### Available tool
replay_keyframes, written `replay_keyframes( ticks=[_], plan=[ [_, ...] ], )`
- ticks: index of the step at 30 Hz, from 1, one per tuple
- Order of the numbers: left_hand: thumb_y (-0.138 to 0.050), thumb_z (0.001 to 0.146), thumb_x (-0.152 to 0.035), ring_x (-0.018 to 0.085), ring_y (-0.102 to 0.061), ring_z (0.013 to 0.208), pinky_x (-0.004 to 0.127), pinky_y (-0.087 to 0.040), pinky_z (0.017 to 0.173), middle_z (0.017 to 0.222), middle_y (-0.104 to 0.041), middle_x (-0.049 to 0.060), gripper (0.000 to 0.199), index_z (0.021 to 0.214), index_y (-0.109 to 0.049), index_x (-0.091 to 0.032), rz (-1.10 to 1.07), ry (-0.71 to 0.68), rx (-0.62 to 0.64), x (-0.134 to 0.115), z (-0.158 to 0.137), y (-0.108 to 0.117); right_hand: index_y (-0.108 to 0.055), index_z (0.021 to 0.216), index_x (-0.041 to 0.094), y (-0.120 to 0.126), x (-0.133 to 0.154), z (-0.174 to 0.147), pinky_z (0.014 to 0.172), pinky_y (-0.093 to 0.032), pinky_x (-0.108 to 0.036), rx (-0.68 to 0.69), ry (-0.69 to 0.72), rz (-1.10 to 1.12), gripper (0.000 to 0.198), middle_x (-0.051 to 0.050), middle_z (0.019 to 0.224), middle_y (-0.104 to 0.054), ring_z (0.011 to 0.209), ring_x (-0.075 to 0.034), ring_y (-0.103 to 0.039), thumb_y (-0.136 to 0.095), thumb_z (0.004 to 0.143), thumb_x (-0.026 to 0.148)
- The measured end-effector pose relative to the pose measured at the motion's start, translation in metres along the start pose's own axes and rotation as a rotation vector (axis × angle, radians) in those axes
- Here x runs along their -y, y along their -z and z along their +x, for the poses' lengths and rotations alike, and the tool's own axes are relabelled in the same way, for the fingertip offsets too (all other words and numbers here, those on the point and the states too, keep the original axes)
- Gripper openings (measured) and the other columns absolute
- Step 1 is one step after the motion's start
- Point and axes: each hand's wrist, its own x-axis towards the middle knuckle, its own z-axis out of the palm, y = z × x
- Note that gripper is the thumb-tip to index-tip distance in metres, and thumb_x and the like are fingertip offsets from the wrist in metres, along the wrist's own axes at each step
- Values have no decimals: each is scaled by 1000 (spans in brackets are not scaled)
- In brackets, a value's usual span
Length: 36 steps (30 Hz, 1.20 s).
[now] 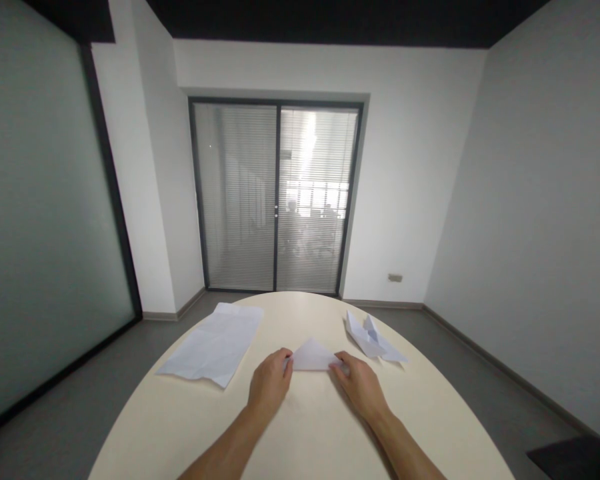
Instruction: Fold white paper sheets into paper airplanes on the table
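From my distant seat, I take the paper as the centre of my clock. It is a low triangle, its peak at twelve and its long edge toward six; whether it rests on the table or just above it, I cannot tell. The left hand pinches the corner at nine, thumb and fingers closed narrow upon it; the right hand pinches the corner at three in the same manner. The sheet lies between nine and ten, its near edge lifted a little, and the boat sits between two and three, just beyond the right hand. My first worry is for the paper: if the hands pull unequally, I think the layers may slip and a crease may become crooked. If a thumb presses too hard, a corner could crumple. Also, should the right hand swing toward two, it could push the boat, which I judge to be light, toward the rim. A wide move of the left hand could drag the sheet likewise.
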Motion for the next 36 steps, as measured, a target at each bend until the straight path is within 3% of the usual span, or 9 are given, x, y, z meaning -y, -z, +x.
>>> replay_keyframes(
  ticks=[4, 10, 19, 23, 29, 36],
  plan=[
    [-51, 95, -25, 18, -67, 95, 25, -45, 83, 103, -72, 1, 14, 104, -61, -25, -44, 60, -62, 7, 3, -5, -63, 110, 26, -6, -5, 2, 85, -46, -32, -98, -4, 169, 30, -5, 108, -73, 100, -24, -67, -48, 90, 42],
    [-49, 95, -31, 19, -68, 92, 28, -48, 82, 102, -72, 1, 16, 103, -63, -26, -167, -17, -199, 5, 3, -4, -57, 124, 24, -11, -10, 5, 83, -50, -35, -193, -54, 335, 47, -9, 107, -72, 93, -25, -67, -48, 89, 54],
    [-52, 92, -32, 22, -67, 95, 34, -49, 86, 100, -71, 4, 15, 100, -61, -24, -309, 8, -191, 9, 6, -8, -49, 132, 18, -18, -19, 10, 84, -51, -39, -287, -106, 390, 56, -12, 105, -69, 93, -27, -66, -48, 87, 52],
    [-56, 90, -28, 20, -67, 93, 30, -48, 83, 98, -72, 2, 10, 97, -61, -24, -275, 67, -147, 8, 5, -8, -47, 134, 18, -23, -25, 11, 90, -49, -40, -267, -88, 364, 54, -13, 112, -67, 101, -27, -64, -45, 88, 47],
    [-61, 89, -27, 16, -68, 91, 23, -44, 74, 100, -73, -2, 10, 99, -62, -28, -47, 216, 11, 2, 1, -3, -48, 133, 22, -25, -27, 7, 97, -48, -39, -207, -48, 242, 49, -10, 130, -60, 112, -25, -61, -45, 85, 31],
    [-62, 89, -31, 15, -68, 86, 22, -40, 66, 94, -72, -5, 13, 102, -61, -30, 95, 275, 100, -2, 1, 5, -68, 109, 19, -17, -15, 3, 109, -39, -43, -182, 157, 27, 33, -13, 128, -61, 123, -28, -52, -50, 82, 21]
  ],
)
